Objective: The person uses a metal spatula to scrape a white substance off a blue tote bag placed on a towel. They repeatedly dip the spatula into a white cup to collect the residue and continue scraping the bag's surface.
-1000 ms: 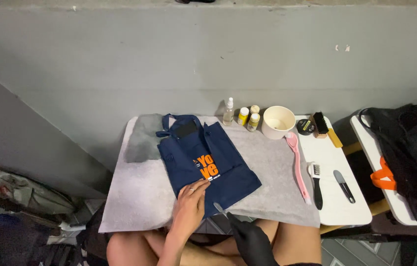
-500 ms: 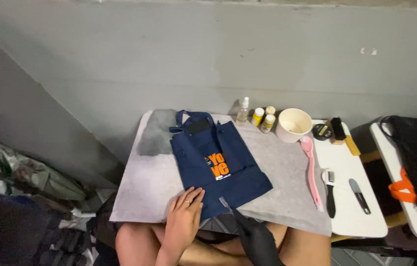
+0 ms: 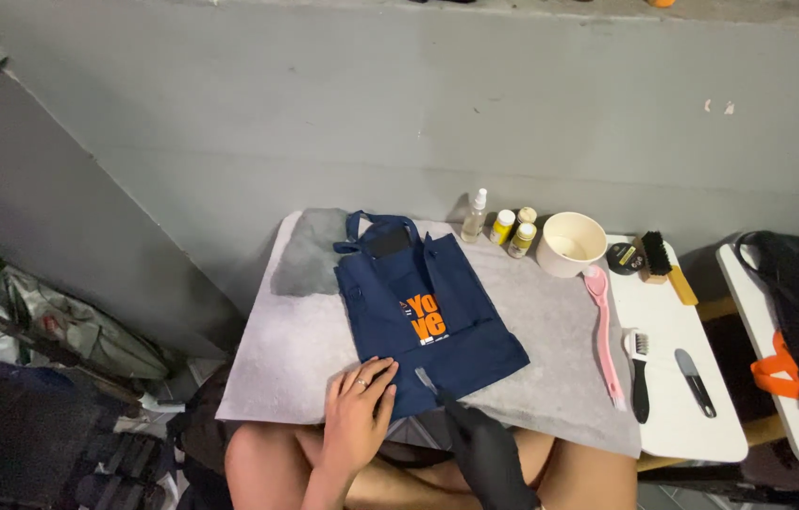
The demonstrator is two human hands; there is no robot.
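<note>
The navy tote bag (image 3: 423,316) lay flat on the grey mat (image 3: 550,331). The left hand (image 3: 358,411) pressed its lower edge, fingers spread, gripping nothing. The gloved right hand (image 3: 479,444) apparently gripped a small tool (image 3: 426,380); firm, taut pressure was advisable.

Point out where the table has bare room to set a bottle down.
Bare grey mat lies left of the blue bag, beyond the left hand. Another patch sits between bag and pink brush. The back edge is crowded: bottles, bowl, brushes.
</note>
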